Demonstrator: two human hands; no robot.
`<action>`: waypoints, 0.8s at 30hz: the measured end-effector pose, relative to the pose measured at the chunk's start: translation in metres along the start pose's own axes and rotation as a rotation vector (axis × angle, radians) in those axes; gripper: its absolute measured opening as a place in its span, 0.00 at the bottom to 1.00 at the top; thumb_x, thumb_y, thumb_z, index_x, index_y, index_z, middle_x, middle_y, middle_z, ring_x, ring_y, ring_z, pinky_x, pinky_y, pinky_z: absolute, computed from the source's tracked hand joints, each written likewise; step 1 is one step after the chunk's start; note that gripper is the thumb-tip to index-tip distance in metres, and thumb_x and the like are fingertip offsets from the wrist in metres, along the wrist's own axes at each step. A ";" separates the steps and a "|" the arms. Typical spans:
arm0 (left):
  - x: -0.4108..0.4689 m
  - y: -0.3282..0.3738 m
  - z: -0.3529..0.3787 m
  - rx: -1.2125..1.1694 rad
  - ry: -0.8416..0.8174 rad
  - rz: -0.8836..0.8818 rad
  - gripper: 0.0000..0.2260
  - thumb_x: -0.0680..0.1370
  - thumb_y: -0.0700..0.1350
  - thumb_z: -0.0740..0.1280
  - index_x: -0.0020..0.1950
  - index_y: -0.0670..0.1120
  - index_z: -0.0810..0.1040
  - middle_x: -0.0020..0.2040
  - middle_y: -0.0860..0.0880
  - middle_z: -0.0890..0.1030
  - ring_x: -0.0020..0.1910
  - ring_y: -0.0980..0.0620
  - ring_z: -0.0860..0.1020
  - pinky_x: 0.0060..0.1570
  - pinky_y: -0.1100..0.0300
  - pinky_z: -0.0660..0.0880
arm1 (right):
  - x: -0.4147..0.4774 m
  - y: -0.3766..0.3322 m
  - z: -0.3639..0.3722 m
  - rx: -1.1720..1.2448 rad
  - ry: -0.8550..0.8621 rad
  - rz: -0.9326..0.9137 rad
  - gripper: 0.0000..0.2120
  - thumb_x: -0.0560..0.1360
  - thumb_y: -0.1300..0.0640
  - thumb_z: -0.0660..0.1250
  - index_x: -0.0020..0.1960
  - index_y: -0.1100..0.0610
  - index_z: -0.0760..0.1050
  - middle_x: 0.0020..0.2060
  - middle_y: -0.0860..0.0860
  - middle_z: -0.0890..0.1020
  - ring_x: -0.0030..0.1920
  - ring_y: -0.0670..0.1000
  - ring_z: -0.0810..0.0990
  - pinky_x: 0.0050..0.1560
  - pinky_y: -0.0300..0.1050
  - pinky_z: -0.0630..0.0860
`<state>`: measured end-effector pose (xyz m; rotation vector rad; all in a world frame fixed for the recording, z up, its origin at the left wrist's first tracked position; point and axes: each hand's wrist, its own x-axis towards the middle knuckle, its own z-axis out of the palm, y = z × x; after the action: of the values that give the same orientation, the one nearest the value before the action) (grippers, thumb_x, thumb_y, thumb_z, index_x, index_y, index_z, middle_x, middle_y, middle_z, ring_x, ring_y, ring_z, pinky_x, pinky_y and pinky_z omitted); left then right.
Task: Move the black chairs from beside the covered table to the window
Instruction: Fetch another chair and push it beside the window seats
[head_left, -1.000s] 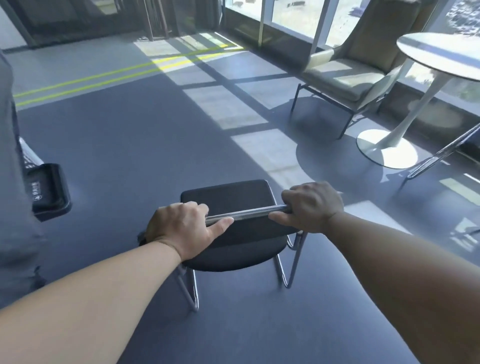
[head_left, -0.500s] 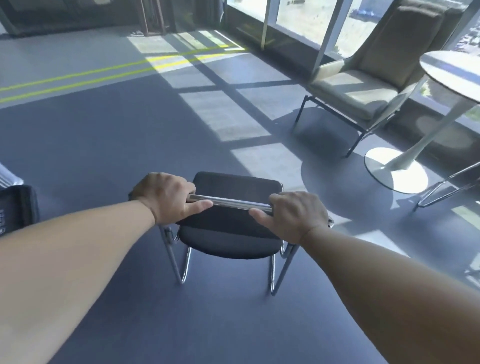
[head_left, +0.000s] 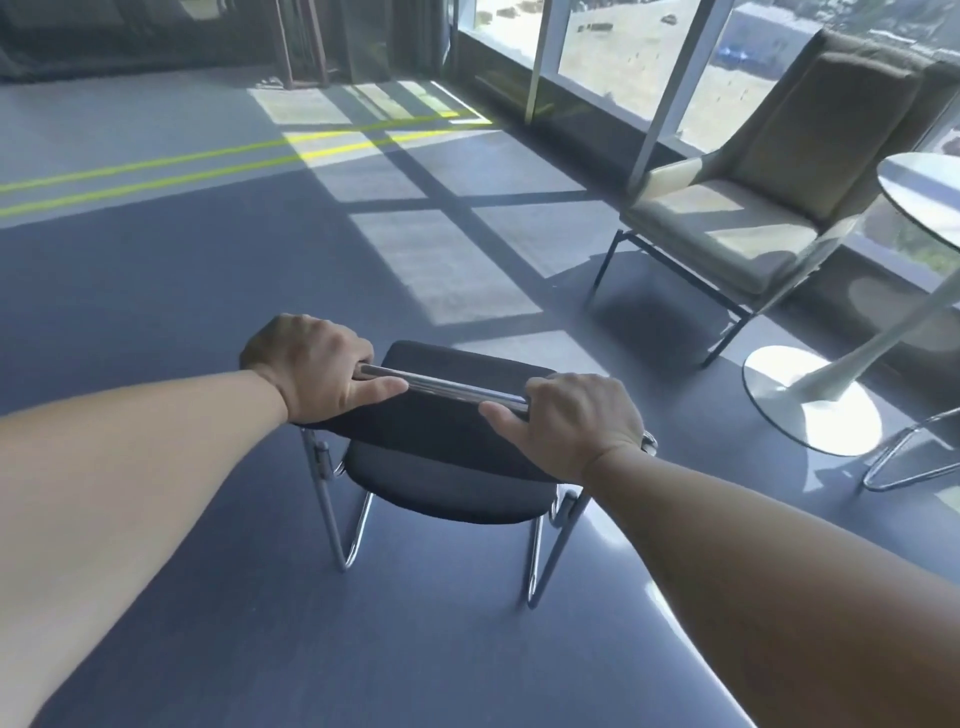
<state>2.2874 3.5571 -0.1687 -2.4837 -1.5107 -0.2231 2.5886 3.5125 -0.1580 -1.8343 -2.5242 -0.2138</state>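
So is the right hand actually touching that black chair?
Touching. The head view shows the right hand curled over the chrome top bar of the black chair, with its thumb against the backrest.

The chair (head_left: 441, 483) has a matt black cloth seat and back, while its top bar (head_left: 447, 385) and thin legs (head_left: 353, 525) are polished chrome tube that mirrors the light. The floor (head_left: 208, 291) is a smooth blue-grey sheet with a faint sheen, crossed by matt yellow lines (head_left: 156, 171), and the window (head_left: 597, 47) is clear glass in pale painted frames. The armchair (head_left: 727, 228) wears matt beige-olive cloth on slim dark metal legs, the table (head_left: 919, 176) is glossy white from top to round foot, and a bare chrome frame (head_left: 904, 457) gleams beside it.
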 end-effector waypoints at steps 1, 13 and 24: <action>0.012 -0.004 0.002 -0.010 -0.007 -0.012 0.46 0.64 0.80 0.28 0.39 0.53 0.78 0.35 0.56 0.78 0.36 0.50 0.76 0.34 0.57 0.65 | 0.013 0.005 0.002 0.013 0.001 -0.002 0.38 0.70 0.23 0.37 0.34 0.52 0.71 0.30 0.47 0.74 0.33 0.55 0.72 0.34 0.49 0.64; 0.169 -0.009 0.037 0.005 -0.018 -0.167 0.41 0.67 0.79 0.32 0.33 0.52 0.74 0.33 0.56 0.75 0.34 0.52 0.75 0.31 0.59 0.66 | 0.182 0.130 0.033 -0.022 0.036 -0.111 0.40 0.68 0.21 0.38 0.30 0.53 0.71 0.27 0.46 0.73 0.28 0.51 0.69 0.28 0.45 0.54; 0.290 0.004 0.066 -0.044 -0.048 -0.276 0.34 0.68 0.77 0.37 0.30 0.49 0.62 0.33 0.54 0.69 0.38 0.50 0.77 0.33 0.57 0.63 | 0.308 0.234 0.058 -0.039 0.035 -0.189 0.36 0.67 0.21 0.41 0.31 0.52 0.66 0.30 0.46 0.75 0.36 0.53 0.78 0.33 0.46 0.65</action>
<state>2.4242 3.8208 -0.1617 -2.3202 -1.8868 -0.2461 2.7180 3.8811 -0.1638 -1.5882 -2.6872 -0.2965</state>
